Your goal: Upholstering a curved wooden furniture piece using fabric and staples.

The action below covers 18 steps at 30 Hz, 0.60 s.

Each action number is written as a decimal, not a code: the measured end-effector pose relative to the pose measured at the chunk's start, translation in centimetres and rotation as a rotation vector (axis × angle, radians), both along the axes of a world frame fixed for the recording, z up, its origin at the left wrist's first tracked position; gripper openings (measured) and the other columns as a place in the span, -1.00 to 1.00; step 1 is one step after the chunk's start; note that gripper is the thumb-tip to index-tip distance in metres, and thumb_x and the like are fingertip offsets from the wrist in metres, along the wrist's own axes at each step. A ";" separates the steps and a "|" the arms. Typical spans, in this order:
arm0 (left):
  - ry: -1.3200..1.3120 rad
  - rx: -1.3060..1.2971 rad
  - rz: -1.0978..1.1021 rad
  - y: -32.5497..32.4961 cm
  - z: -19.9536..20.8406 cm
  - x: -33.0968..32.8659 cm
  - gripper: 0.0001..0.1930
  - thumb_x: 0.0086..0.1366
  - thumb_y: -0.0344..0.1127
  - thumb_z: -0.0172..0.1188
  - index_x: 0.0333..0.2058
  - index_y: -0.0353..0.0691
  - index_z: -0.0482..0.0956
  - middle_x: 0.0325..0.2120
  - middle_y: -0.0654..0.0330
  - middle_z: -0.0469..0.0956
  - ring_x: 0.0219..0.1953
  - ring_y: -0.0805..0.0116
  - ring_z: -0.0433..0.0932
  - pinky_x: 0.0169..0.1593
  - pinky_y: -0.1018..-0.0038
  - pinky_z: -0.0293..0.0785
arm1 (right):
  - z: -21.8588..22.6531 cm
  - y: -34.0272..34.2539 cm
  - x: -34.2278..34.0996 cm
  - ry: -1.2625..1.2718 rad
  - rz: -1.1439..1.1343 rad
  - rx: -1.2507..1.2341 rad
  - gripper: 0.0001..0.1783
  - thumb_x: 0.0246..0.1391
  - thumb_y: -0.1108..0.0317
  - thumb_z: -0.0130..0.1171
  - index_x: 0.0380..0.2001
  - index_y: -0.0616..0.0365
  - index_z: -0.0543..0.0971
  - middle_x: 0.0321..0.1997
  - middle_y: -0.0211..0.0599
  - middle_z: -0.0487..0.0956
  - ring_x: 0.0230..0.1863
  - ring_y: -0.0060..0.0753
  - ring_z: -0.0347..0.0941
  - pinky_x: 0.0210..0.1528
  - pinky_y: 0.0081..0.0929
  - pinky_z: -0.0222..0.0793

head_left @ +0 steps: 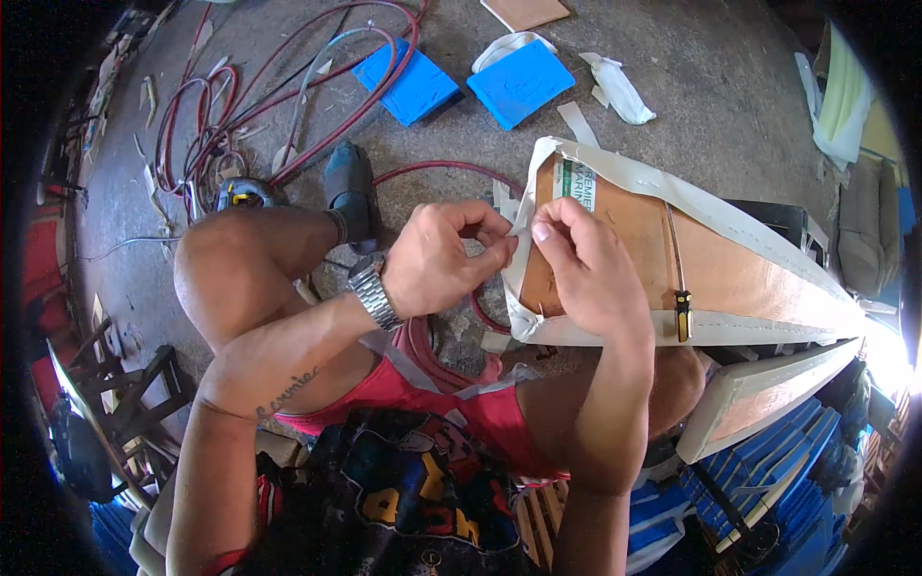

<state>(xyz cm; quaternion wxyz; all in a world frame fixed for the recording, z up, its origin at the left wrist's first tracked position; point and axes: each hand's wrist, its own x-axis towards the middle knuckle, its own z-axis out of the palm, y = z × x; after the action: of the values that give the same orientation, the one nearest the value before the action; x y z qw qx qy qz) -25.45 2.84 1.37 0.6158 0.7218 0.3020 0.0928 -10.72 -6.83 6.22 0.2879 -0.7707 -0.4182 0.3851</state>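
A wooden board (629,235) wrapped along its edges in a white cover (663,184) lies before me, its near-left end between my hands. My left hand (447,254), with a metal watch on the wrist, is closed, thumb and forefinger pinching the white cover at that end. Opposite it, my right hand (595,269) is over the board with thumb and forefinger pinched together. Whatever sits between its fingertips is too small to make out. A screwdriver (683,312) with a yellow and black handle lies across the board, its shaft pointing away from me.
Two blue blocks (521,82) and white scraps (619,88) lie on the concrete floor (691,91) beyond the board. Red hoses (226,125) coil at the far left. Another white-edged panel (759,394) leans at the right, beside blue-and-white striped material (797,451).
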 end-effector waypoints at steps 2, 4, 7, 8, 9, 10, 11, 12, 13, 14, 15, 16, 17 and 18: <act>-0.006 0.043 -0.039 0.3 0.0 -0.2 -0.84 0.17 -0.36 0.24 -0.43 -0.36 0.53 -0.54 0.24 0.58 -0.42 0.59 0.51 -0.32 0.59 0.43 | -0.2 -0.3 1.3 -0.015 0.052 -0.031 -0.84 0.16 0.34 0.02 -0.36 0.23 0.42 -0.43 -0.18 0.54 -0.38 -0.18 0.49 -0.34 -0.38 0.34; -0.001 0.179 -0.053 0.3 -0.6 -0.2 -0.84 0.19 -0.35 0.24 -0.41 -0.34 0.55 -0.53 0.28 0.58 -0.42 0.61 0.50 -0.34 0.60 0.41 | -0.9 -1.7 3.0 0.637 0.099 0.032 -0.83 0.18 0.30 0.03 -0.34 0.19 0.44 -0.50 -0.40 0.50 -0.47 -0.58 0.40 -0.42 -0.58 0.26; 0.027 -0.297 0.008 0.4 -0.4 0.1 -0.83 0.19 -0.32 0.24 -0.36 -0.34 0.58 -0.56 0.32 0.58 -0.50 0.67 0.47 -0.43 0.58 0.39 | -0.5 -1.2 2.0 0.684 0.018 0.244 -0.85 0.19 0.29 0.05 -0.33 0.15 0.46 -0.51 -0.55 0.43 -0.46 -0.81 0.26 -0.45 -0.73 0.15; 0.025 -0.302 0.002 0.2 -1.0 0.1 -0.83 0.19 -0.32 0.24 -0.36 -0.34 0.58 -0.56 0.32 0.58 -0.50 0.67 0.47 -0.43 0.58 0.39 | -1.5 -0.9 1.8 0.596 -0.090 0.378 -0.82 0.14 0.37 0.09 -0.19 0.18 0.47 -0.46 -0.45 0.50 -0.44 -0.69 0.34 -0.39 -0.67 0.24; -0.037 -0.405 -0.019 0.2 -2.0 0.0 -0.82 0.22 -0.31 0.23 -0.35 -0.34 0.58 -0.54 0.36 0.56 -0.48 0.72 0.45 -0.43 0.62 0.37 | -1.5 -0.1 1.0 0.597 -0.096 0.372 -0.82 0.14 0.37 0.09 -0.19 0.18 0.47 -0.46 -0.45 0.50 -0.44 -0.69 0.34 -0.39 -0.67 0.24; -0.100 -0.507 -0.039 0.0 -2.7 -0.3 -0.82 0.25 -0.31 0.21 -0.33 -0.34 0.58 -0.51 0.40 0.55 -0.46 0.77 0.42 -0.43 0.67 0.35 | -1.2 0.8 -0.2 0.257 -0.143 0.515 -0.75 0.11 0.43 0.11 -0.11 0.17 0.47 -0.43 -0.40 0.54 -0.44 -0.62 0.38 -0.35 -0.64 0.28; -0.101 -0.510 -0.040 0.1 -2.4 -0.4 -0.82 0.25 -0.31 0.21 -0.33 -0.34 0.58 -0.51 0.40 0.55 -0.46 0.77 0.42 -0.43 0.67 0.35 | -0.6 1.4 -0.7 -0.092 -0.182 0.650 -0.65 0.07 0.48 0.13 -0.03 0.16 0.46 -0.39 -0.35 0.57 -0.44 -0.55 0.41 -0.32 -0.62 0.32; -0.132 -0.548 -0.034 0.1 -1.9 -0.5 -0.82 0.25 -0.32 0.20 -0.30 -0.34 0.58 -0.49 0.39 0.56 -0.45 0.75 0.43 -0.40 0.68 0.36 | 0.3 0.9 -0.2 -0.249 -0.100 0.558 -0.58 0.08 0.43 0.16 0.05 0.12 0.46 -0.20 -0.24 0.61 -0.29 -0.52 0.48 -0.17 -0.59 0.32; -0.162 -0.586 -0.026 0.2 -1.6 -0.7 -0.82 0.25 -0.33 0.20 -0.28 -0.35 0.57 -0.47 0.38 0.56 -0.44 0.73 0.44 -0.37 0.70 0.37 | 0.3 -0.1 0.1 -0.250 -0.099 0.555 -0.58 0.08 0.43 0.16 0.05 0.12 0.46 -0.20 -0.24 0.61 -0.29 -0.52 0.48 -0.17 -0.59 0.32; -0.173 -0.589 -0.036 0.0 -1.7 -0.4 -0.82 0.25 -0.33 0.20 -0.28 -0.35 0.57 -0.47 0.38 0.56 -0.44 0.73 0.44 -0.37 0.70 0.37 | 0.4 -1.5 0.6 -0.157 -0.034 0.466 -0.65 0.06 0.45 0.18 -0.03 0.15 0.51 -0.23 -0.26 0.62 -0.31 -0.54 0.48 -0.21 -0.59 0.34; -0.177 -0.631 -0.032 0.0 -2.1 -0.6 -0.81 0.26 -0.33 0.19 -0.26 -0.36 0.57 -0.45 0.36 0.56 -0.43 0.72 0.44 -0.35 0.70 0.39 | -0.1 -2.1 0.5 -0.045 0.045 0.385 -0.71 0.03 0.47 0.20 -0.12 0.17 0.57 -0.27 -0.28 0.62 -0.33 -0.55 0.49 -0.24 -0.59 0.36; -0.182 -0.673 -0.026 0.2 -2.3 -0.8 -0.80 0.26 -0.34 0.19 -0.24 -0.36 0.56 -0.43 0.35 0.57 -0.41 0.71 0.45 -0.33 0.70 0.40 | -0.8 -2.3 0.1 -0.039 0.056 0.391 -0.71 0.03 0.47 0.20 -0.12 0.17 0.57 -0.27 -0.28 0.62 -0.33 -0.55 0.49 -0.24 -0.59 0.36; -0.183 -0.677 -0.027 0.1 -2.3 -0.7 -0.80 0.26 -0.34 0.19 -0.24 -0.36 0.56 -0.43 0.35 0.57 -0.41 0.71 0.45 -0.33 0.70 0.40 | -1.4 -2.8 -0.4 -0.022 0.019 0.393 -0.78 0.01 0.46 0.22 -0.21 0.17 0.58 -0.35 -0.23 0.60 -0.38 -0.42 0.50 -0.30 -0.52 0.38; -0.208 -0.678 -0.041 0.0 -2.3 -0.6 -0.80 0.26 -0.34 0.18 -0.22 -0.37 0.55 -0.42 0.34 0.57 -0.41 0.70 0.45 -0.32 0.70 0.41 | -1.8 -3.0 -0.9 -0.005 -0.019 0.397 -0.85 -0.02 0.45 0.24 -0.31 0.18 0.60 -0.43 -0.19 0.58 -0.42 -0.30 0.51 -0.36 -0.45 0.40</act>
<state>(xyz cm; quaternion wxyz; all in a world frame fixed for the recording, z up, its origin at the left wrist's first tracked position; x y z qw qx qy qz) -26.01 2.85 -0.89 0.8495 0.4691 0.2367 0.0479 -11.61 -9.88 4.42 0.4367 -0.7036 -0.4793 0.2907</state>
